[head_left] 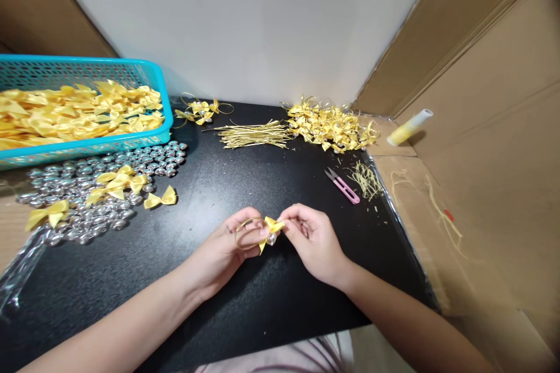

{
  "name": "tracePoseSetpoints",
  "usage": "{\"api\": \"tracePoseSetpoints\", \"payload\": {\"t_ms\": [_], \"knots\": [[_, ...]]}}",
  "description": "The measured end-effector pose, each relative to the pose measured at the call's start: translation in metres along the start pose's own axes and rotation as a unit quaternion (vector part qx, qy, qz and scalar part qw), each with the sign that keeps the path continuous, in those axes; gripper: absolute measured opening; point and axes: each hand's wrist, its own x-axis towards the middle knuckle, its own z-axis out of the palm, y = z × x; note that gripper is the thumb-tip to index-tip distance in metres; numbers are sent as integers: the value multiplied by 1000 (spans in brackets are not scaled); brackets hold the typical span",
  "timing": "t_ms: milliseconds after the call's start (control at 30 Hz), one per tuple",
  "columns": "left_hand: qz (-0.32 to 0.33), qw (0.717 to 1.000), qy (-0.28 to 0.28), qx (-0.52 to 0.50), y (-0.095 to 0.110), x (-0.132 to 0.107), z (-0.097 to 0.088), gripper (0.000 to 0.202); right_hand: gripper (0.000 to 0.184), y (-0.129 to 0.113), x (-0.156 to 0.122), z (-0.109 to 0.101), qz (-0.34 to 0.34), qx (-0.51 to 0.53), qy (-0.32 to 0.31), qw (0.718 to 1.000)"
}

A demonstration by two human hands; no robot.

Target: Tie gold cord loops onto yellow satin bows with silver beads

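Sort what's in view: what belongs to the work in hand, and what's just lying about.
Likely part of the work:
- yellow bow with bead, held by left hand and right hand
- loose bows in the basket
- silver beads
- gold wires
- pink snips

Probably just lying about:
- thin scraps
- yellow-white tube

Bright light leaves a pale sheen on the black surface (219,183). Cardboard (494,76) right of it softens toward a darkened upper corner.

Your bare left hand (240,236) pinches, fingers bent. Just right of it, your bare right hand (315,245) pinches thumb to forefinger. Your bare left forearm (135,315) slopes lower left of it; your bare right forearm (405,315), lower right.
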Motion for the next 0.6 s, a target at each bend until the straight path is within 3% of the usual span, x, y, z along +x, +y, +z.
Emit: {"api": "tracePoseSetpoints", "payload": {"t_ms": [233, 600], "knots": [[6, 1000, -17, 2, -2, 3, -5, 30, 12, 0, 1, -2, -34, -32, 5, 999], [5, 1000, -22, 19, -3, 3, -6, 28, 11, -1, -1, 2, -9, -13, 3, 1000]]}}
